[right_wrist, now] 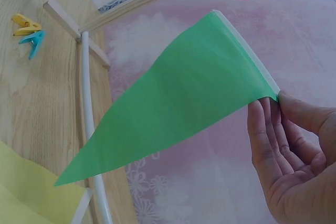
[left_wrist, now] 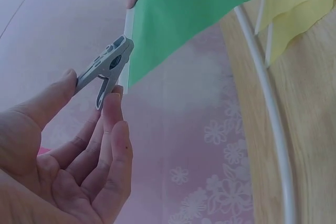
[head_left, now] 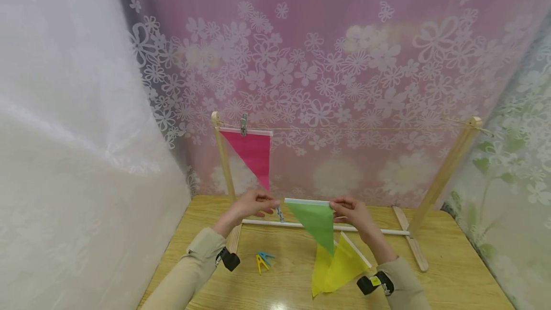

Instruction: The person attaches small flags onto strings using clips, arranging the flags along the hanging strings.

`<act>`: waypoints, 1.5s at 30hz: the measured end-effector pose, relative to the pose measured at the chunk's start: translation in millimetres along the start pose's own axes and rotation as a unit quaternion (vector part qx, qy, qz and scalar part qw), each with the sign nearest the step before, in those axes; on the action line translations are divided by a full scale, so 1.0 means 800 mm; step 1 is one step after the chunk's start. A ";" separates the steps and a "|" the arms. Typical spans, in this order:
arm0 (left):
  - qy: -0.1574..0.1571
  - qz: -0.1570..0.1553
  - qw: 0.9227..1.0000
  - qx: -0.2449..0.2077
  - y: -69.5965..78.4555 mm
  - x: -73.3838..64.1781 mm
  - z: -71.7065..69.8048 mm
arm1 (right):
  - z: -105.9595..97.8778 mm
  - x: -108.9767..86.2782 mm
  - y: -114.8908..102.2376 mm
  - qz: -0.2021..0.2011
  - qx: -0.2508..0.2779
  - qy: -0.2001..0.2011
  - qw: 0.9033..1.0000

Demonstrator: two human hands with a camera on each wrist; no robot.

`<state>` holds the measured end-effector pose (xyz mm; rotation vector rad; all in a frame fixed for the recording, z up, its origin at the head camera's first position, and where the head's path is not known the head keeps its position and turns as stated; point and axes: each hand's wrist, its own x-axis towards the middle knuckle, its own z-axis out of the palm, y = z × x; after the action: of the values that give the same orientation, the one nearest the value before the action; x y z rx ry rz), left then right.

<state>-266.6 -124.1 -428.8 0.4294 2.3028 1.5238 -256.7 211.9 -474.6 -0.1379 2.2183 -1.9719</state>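
My left hand (head_left: 254, 206) pinches a grey clothespin (left_wrist: 107, 66) by its handles, thumb on one and fingertips on the other. In my right hand (head_left: 350, 213) is the corner of a green triangular flag (head_left: 316, 221), pinched at its white top strip. The flag hangs point down, and its free end is close to the left hand. Behind and above, a pink flag (head_left: 254, 152) hangs from a thin string (head_left: 366, 128), held by another grey clothespin (head_left: 243, 125) near the left post.
Wooden posts (head_left: 443, 178) on feet carry the string, joined low by a white rod (head_left: 379, 230). Yellow flags (head_left: 344, 269) lie on the table (head_left: 292, 286) beneath the green one. A yellow clothespin (head_left: 261, 263) and a blue clothespin (head_left: 268, 255) lie to their left.
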 end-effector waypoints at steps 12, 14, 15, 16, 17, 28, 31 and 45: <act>0.016 0.011 1.000 0.023 0.050 0.002 -0.015 | 0.000 0.002 -0.038 -0.039 0.011 0.003 0.999; 0.021 0.015 0.999 0.025 0.058 0.004 -0.017 | 0.000 0.002 -0.046 -0.041 0.012 0.008 0.999; 0.023 0.017 0.999 0.026 0.063 0.004 -0.018 | 0.000 0.003 -0.049 -0.043 0.012 0.010 0.999; 0.025 0.019 0.999 0.027 0.067 0.005 -0.020 | 0.000 0.004 -0.053 -0.045 0.012 0.011 0.999; 0.026 0.021 0.999 0.027 0.072 0.005 -0.022 | 0.000 0.004 -0.057 -0.048 0.014 0.012 0.999; 0.041 0.069 0.995 0.063 0.121 0.008 -0.042 | -0.001 0.018 -0.097 -0.097 0.021 0.017 0.995; 0.046 0.070 0.994 0.063 0.134 0.007 -0.046 | 0.000 0.020 -0.106 -0.099 0.012 0.024 0.995; 0.059 0.112 0.988 0.088 0.198 0.006 -0.060 | 0.005 0.027 -0.160 -0.143 -0.009 0.037 0.989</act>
<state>-282.4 -101.9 -265.4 0.6809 2.5670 1.4860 -282.7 188.9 -349.3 -0.4143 2.3766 -2.1307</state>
